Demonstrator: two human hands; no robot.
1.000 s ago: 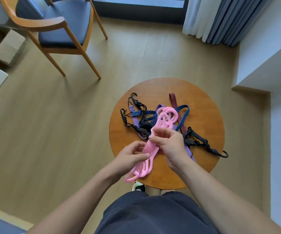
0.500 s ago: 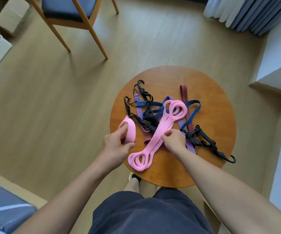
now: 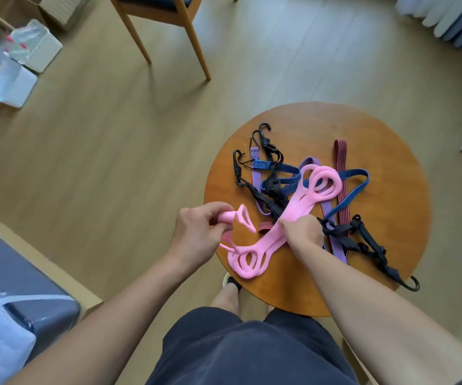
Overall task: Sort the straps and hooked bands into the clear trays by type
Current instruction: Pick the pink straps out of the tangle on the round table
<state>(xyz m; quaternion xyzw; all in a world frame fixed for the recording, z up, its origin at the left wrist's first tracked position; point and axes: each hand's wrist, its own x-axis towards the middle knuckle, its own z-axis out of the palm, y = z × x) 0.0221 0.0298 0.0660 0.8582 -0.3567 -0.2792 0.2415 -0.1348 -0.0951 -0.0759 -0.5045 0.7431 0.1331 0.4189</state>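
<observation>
Head view: left hand (image 3: 196,232) pinches one pink strap (image 3: 226,218) just off the table (image 3: 390,151) edge; right hand (image 3: 303,232) clamps the pink bundle (image 3: 296,207) atop the tangled pile (image 3: 275,190). Best keep the bundle pinned and draw the single strap free slowly, so its loops don't snag.

Bare left hand (image 3: 196,232), bare right hand (image 3: 303,232), bare forearms (image 3: 129,309), dark charcoal shorts (image 3: 238,351), black sock (image 3: 234,282)
</observation>
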